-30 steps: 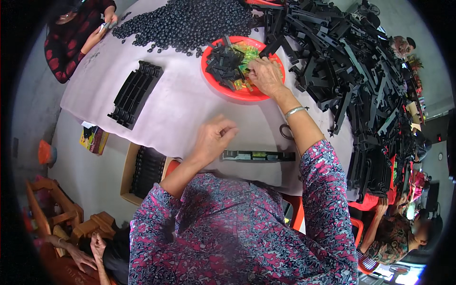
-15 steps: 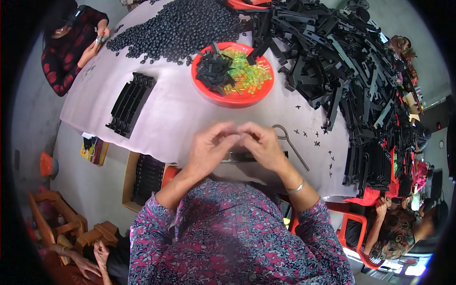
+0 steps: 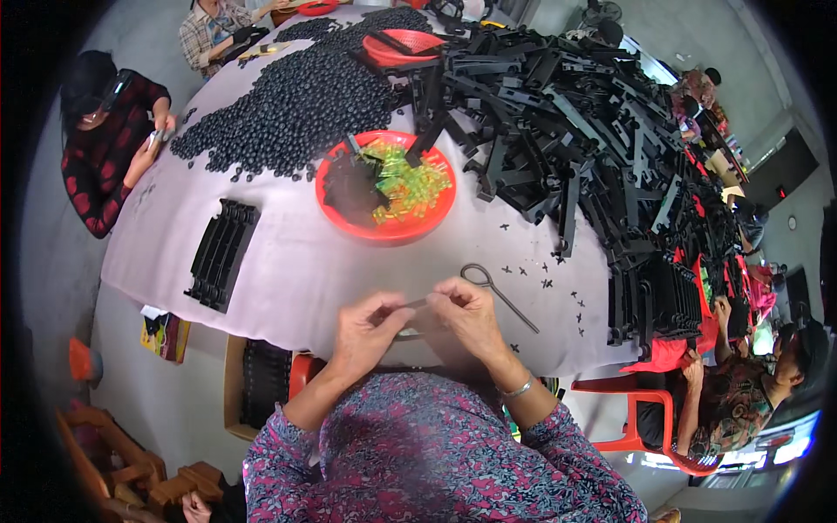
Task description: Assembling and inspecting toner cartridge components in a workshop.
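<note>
My left hand [image 3: 368, 329] and my right hand [image 3: 471, 315] meet above the near table edge, fingertips pinched. Between them a small dark strip [image 3: 421, 303] is gripped from both ends; motion blurs its details. Beyond my hands stands a red bowl [image 3: 384, 234], with dark flat pieces [image 3: 351, 187] heaped on its left and clear yellow-green pieces [image 3: 414, 193] on its right. A metal rod with a looped end [image 3: 510, 307] lies just right of my right hand. Small black cross-shaped bits [image 3: 547, 283] are scattered past it.
Long black plastic parts [image 3: 558, 113] pile high at the right. A mound of round black pieces [image 3: 288, 113] spreads across the back left. A black slatted assembly [image 3: 223, 254] lies at left. A red chair [image 3: 632, 418] stands at lower right. Other people [image 3: 109, 148] work around the table.
My view has tilted, so the table and bowl sit lower in the picture. My fingertips have drawn slightly apart, and the dark strip now shows between them.
</note>
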Motion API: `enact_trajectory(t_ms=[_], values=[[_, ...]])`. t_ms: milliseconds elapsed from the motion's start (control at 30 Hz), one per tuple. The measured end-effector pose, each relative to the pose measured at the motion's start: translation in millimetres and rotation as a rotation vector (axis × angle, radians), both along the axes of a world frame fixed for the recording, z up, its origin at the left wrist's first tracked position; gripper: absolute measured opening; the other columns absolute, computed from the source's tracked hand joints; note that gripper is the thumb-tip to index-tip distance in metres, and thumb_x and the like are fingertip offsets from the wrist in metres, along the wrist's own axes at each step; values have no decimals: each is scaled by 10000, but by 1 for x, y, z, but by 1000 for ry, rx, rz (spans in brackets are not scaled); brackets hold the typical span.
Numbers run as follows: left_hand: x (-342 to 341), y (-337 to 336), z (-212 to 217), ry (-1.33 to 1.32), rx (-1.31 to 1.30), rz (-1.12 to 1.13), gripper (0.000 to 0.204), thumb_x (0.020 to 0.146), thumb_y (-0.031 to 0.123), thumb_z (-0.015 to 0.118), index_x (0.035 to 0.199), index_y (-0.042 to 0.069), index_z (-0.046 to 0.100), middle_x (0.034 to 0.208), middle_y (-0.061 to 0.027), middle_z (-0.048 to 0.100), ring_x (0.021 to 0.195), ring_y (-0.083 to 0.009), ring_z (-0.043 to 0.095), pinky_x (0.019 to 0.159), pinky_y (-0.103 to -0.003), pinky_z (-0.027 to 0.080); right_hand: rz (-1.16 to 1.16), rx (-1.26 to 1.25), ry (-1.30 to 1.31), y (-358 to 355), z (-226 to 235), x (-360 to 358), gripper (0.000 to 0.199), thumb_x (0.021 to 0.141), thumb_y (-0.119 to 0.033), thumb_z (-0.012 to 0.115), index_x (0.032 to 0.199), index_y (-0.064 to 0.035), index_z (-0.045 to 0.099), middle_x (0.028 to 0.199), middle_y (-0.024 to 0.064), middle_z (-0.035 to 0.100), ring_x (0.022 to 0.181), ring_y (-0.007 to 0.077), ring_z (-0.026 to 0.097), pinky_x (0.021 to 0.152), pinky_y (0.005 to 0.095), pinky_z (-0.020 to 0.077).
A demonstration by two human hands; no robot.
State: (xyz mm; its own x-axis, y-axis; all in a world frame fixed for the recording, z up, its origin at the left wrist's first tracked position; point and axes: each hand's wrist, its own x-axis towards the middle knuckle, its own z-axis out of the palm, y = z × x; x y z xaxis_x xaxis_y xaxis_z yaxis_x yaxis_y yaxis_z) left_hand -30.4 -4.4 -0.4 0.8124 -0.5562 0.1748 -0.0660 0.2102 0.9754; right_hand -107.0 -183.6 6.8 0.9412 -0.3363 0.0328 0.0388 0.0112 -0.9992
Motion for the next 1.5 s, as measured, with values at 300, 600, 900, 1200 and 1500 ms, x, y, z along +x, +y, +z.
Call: enact_trajectory(t_ms=[300,600,900,1200,1500], values=[[-14,-5,12,-154,82,-29,108,893,-4,743,991,4,697,868,-21,655,700,-72,612,611,-235,498,-106,100,-58,5,-4,-19,76,984,-105,686,946,-41,671,769,-34,634,607,20,519,527,195,408],[-20,-10,4,-133,44,31,110,886,-15,739,984,-6,689,847,-38,661,734,-91,633,654,-241,508,-90,411,-10,13,-5,-22,64,995,-98,664,969,-43,645,768,-9,625,594,40,532,526,204,433],[-12,-3,7,-402,160,-66,265,821,46,818,1033,-22,674,898,-81,651,777,-168,623,699,-293,509,-74,252,136,1,2,-35,74,980,-126,688,956,-58,672,783,-28,636,612,29,536,554,199,439],[9,2,-7,-733,501,-9,532,695,218,862,1151,16,676,1020,-112,633,933,-317,626,825,-422,474,-274,81,269,-32,1,-41,85,936,-120,749,918,-45,715,707,-23,628,559,22,495,496,195,371],[8,-2,-27,-759,547,-53,385,694,193,841,1024,51,704,903,-96,575,863,-322,588,759,-456,467,-311,-78,279,1,-5,-30,123,936,-109,750,910,6,715,698,-40,615,589,12,490,519,190,364]])
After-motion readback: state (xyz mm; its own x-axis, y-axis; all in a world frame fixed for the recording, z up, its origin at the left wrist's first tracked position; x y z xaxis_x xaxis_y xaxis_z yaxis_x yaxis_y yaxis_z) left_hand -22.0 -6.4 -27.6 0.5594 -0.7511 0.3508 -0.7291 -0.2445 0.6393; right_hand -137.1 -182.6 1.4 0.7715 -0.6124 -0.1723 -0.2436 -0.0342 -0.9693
